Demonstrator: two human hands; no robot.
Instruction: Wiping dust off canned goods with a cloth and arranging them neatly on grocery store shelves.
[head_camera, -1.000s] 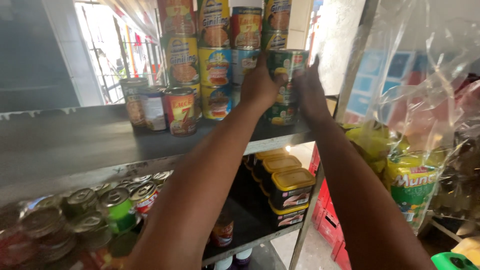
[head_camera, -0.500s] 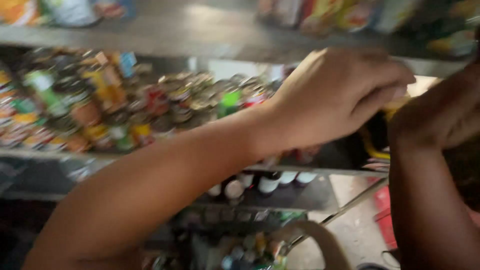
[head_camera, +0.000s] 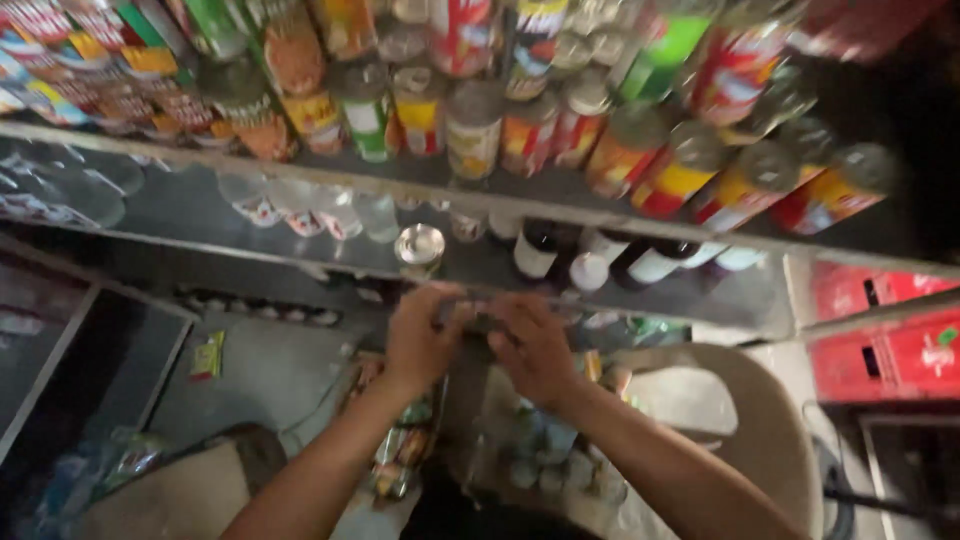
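- Left hand (head_camera: 425, 335): fingers curled around the left end of a small dark object (head_camera: 478, 318). The object is too blurred to identify.
- Right hand (head_camera: 530, 345): fingers curled around the right end of the same object, so both hands meet on it.
- Object position: held low in the view, below the lower shelf (head_camera: 200, 215) and above a carton of tins (head_camera: 540, 450) near the floor.
- Carton contents: round can tops packed close together, details blurred.
- Upper shelf (head_camera: 560, 185): densely packed with upright labelled cans (head_camera: 470, 125) in red, yellow and green, with silver lids.
- Lower shelf: clear bottles (head_camera: 330, 210) at left, one silver-topped tin (head_camera: 420, 245) at the front edge just above the hands, dark bottles with white labels (head_camera: 600, 262) at right.
- Right side: red crates (head_camera: 885, 350), stacked.
- Lower right: a beige plastic chair (head_camera: 740, 420) beside the right forearm.
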